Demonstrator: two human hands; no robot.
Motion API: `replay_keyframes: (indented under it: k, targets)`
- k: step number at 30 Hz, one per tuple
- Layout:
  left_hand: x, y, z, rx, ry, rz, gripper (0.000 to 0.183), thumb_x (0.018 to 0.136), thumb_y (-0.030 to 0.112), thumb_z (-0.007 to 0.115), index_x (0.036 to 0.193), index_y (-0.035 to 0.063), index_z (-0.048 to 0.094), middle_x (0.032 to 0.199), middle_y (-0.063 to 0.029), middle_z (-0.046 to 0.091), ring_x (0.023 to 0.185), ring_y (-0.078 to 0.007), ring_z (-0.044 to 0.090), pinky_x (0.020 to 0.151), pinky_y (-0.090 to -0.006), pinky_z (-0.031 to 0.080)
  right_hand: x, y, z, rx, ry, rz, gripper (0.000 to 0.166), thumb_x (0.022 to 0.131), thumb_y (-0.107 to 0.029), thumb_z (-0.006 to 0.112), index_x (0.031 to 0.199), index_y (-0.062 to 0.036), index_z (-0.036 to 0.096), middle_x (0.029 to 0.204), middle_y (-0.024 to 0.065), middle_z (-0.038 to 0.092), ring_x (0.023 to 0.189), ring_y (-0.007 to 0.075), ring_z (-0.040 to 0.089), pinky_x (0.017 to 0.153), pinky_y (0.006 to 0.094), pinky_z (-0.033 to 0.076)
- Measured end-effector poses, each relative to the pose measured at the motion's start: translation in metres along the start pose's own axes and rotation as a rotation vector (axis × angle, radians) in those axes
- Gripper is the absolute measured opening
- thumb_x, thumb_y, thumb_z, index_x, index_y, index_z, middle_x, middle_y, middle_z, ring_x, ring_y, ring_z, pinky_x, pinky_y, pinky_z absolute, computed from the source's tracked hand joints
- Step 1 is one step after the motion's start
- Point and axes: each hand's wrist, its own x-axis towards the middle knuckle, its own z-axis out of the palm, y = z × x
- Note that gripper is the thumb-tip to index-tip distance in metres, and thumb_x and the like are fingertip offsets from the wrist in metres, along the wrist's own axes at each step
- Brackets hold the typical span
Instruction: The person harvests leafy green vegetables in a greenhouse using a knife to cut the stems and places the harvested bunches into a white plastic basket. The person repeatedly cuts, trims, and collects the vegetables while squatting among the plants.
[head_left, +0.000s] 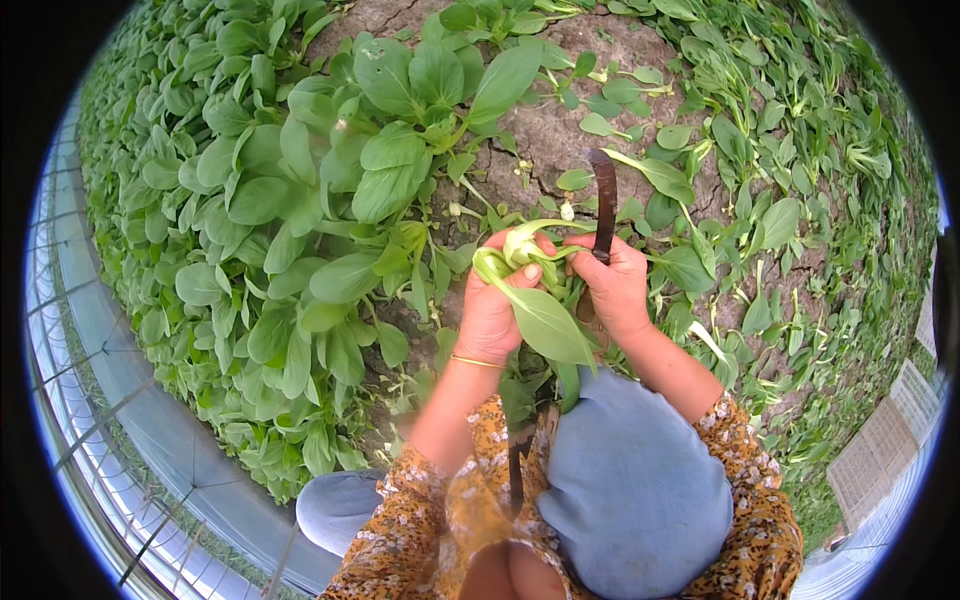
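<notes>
My left hand (499, 311) is closed around a leafy green plant (547, 319), its pale cut base turned up near my thumb. A curved dark sickle blade (604, 202) rises from my right hand (616, 281), its tip pointing away from me. The right thumb and fingers also touch a stalk of the same plant beside the blade. Most of the tool's handle is hidden by the hand. The held plant's broad leaves hang down over my denim-covered knee (637, 480).
Dense leafy greens (247, 202) stand at left, close to my left arm. Cracked soil (536, 135) lies ahead, with loose leaves (664, 176) scattered on it. More loose greens cover the right side. Plastic crates (874, 465) stand at far right, and greenhouse sheeting (172, 442) curves along the left.
</notes>
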Motion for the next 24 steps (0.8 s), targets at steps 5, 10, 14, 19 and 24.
replay_keyframes:
  k: [5, 10, 14, 19, 24]
  targets:
    - [-0.006, 0.01, -0.01, 0.042, -0.078, 0.083, 0.037, 0.08, -0.004, 0.067, 0.114, 0.0054, 0.055, 0.1, -0.0091, 0.064, 0.09, -0.0169, 0.06, 0.079, -0.0289, 0.051, 0.027, -0.002, -0.056, -0.125, 0.342, 0.167, 0.016, 0.082, -0.003, 0.065, 0.098, 0.0007, 0.067, 0.071, 0.0036, 0.062, 0.065, 0.0098, 0.055, 0.06, 0.0231, 0.046]
    - [-0.007, 0.035, -0.008, 0.498, -0.03, -0.141, 0.037, 0.077, -0.003, 0.068, 0.112, 0.004, 0.056, 0.103, -0.0112, 0.067, 0.094, -0.0165, 0.063, 0.083, -0.031, 0.052, 0.032, -0.036, -0.066, -0.73, -0.015, -0.371, 0.037, 0.08, -0.015, 0.075, 0.114, -0.0037, 0.065, 0.08, -0.0008, 0.058, 0.054, 0.0031, 0.049, 0.047, 0.0194, 0.041]
    - [0.005, 0.031, -0.006, 0.746, -0.177, -0.045, 0.034, 0.078, -0.003, 0.063, 0.111, 0.0048, 0.059, 0.12, -0.0043, 0.061, 0.104, -0.0139, 0.058, 0.088, -0.0289, 0.048, 0.015, -0.048, -0.007, -0.382, -0.37, 0.002, 0.031, 0.079, -0.016, 0.077, 0.105, -0.0028, 0.066, 0.075, -0.0028, 0.058, 0.055, 0.0028, 0.049, 0.048, 0.0187, 0.039]
    - [0.015, 0.05, 0.001, 1.183, -0.18, 0.095, 0.041, 0.075, -0.002, 0.062, 0.114, 0.0053, 0.054, 0.119, -0.0077, 0.061, 0.103, -0.0151, 0.058, 0.09, -0.0309, 0.047, 0.013, -0.025, 0.013, -0.155, -0.275, 0.052, 0.024, 0.082, -0.016, 0.075, 0.099, -0.002, 0.065, 0.073, -0.0009, 0.06, 0.056, 0.005, 0.05, 0.049, 0.0199, 0.038]
    - [0.068, 0.082, 0.018, 1.89, 0.002, 0.039, 0.084, 0.072, 0.005, 0.064, 0.146, 0.0062, 0.025, 0.086, -0.0184, 0.065, 0.077, -0.0308, 0.065, 0.072, -0.0372, 0.052, 0.068, 0.029, -0.008, -0.291, -0.109, -0.064, 0.03, 0.098, -0.035, 0.049, 0.105, -0.0061, 0.051, 0.073, -0.0018, 0.05, 0.051, 0.0076, 0.046, 0.047, 0.0218, 0.04]
